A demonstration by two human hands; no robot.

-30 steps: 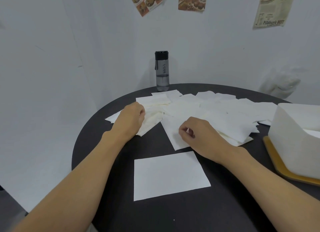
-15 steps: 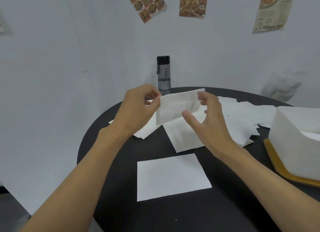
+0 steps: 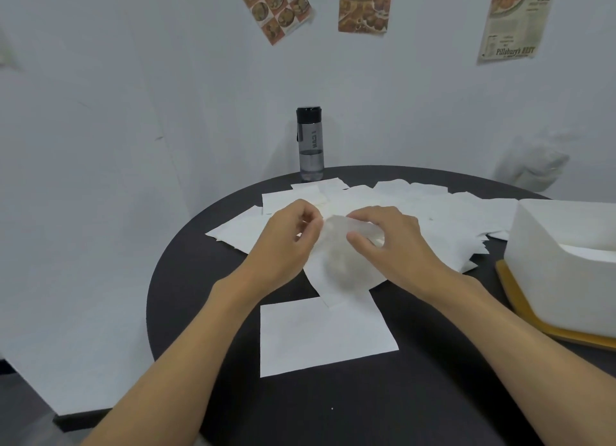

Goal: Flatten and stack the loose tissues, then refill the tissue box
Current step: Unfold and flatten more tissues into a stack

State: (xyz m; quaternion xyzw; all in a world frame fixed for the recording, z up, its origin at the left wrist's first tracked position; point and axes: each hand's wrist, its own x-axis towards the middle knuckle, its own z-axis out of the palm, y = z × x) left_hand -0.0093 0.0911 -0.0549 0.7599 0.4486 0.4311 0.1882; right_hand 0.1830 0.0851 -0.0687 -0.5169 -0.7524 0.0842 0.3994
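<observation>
Both hands hold one white tissue (image 3: 336, 262) above the round black table (image 3: 206, 312); the tissue is blurred and hangs down between them. My left hand (image 3: 286, 242) pinches its left top edge and my right hand (image 3: 386, 242) pinches its right top edge. One flattened tissue (image 3: 320, 339) lies flat on the table just below the hands. Several loose tissues (image 3: 443, 212) are spread across the far half of the table. The white tissue box (image 3: 563, 262) stands at the right on a wooden base (image 3: 520, 309).
A dark water bottle (image 3: 310, 144) stands at the table's far edge against the white wall. A crumpled white bag (image 3: 533, 165) sits behind the table at the right. Paper clippings hang on the wall. The table's curved rim runs along the left.
The hands went from resting on the pile to lifting one tissue. Since half a second ago they have lowered it and it has unfolded, hanging down toward the flat tissue.
</observation>
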